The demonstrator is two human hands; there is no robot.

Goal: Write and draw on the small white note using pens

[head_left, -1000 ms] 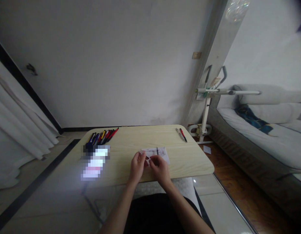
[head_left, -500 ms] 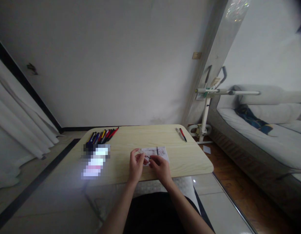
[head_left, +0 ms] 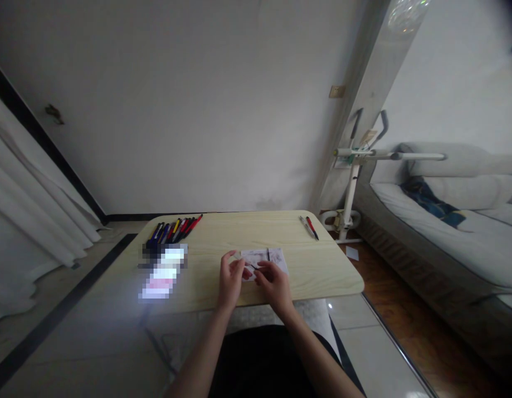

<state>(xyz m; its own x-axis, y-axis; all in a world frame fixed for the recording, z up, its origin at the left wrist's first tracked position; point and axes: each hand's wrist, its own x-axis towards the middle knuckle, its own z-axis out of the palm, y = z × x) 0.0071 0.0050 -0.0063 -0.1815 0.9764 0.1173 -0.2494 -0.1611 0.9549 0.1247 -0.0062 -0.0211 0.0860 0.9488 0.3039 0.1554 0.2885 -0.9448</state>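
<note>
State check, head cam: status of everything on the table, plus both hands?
Left hand: fingers curled, tips meeting the other hand's over the sheet; grip unclear.
Right hand: fingers curled, same spot; grip unclear.
Printed sheet: flat on the table, near part hidden by the hands.
Row of pens: lying side by side, far left, untouched.
Two pens: lying together, far right, untouched.

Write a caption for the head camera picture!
Left hand and right hand meet over a printed sheet on the table.
</note>
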